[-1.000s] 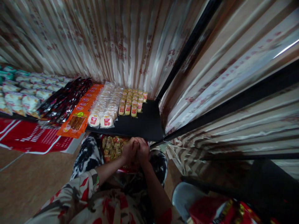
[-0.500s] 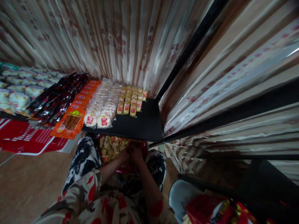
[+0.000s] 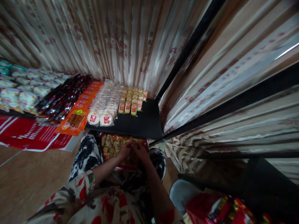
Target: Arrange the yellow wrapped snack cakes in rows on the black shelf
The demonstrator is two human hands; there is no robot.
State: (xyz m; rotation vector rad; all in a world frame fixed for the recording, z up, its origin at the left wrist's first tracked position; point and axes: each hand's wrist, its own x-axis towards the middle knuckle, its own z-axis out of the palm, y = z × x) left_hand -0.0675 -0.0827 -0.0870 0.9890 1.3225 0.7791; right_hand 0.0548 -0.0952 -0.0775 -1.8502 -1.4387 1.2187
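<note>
Both my hands reach down into a red basket (image 3: 145, 143) on my lap, full of several small yellow snack packets (image 3: 111, 145). My left hand (image 3: 124, 151) and my right hand (image 3: 140, 150) lie side by side among the packets with fingers curled. What they grip is hidden and dim. Just beyond the basket is a black shelf (image 3: 142, 124) with rows of small yellow-and-red packets (image 3: 131, 101) and round white cakes in clear wrap (image 3: 105, 104).
Orange packs (image 3: 79, 113), dark red-black packs (image 3: 63, 98) and white-green bags (image 3: 21, 90) line the shelf to the left. A red sign (image 3: 28, 133) hangs under it. Striped curtains hang behind and at right. A red bag (image 3: 215, 208) sits at the lower right.
My clasped hands have dropped from above the basket down into the packets and parted a little. The view shifted slightly.
</note>
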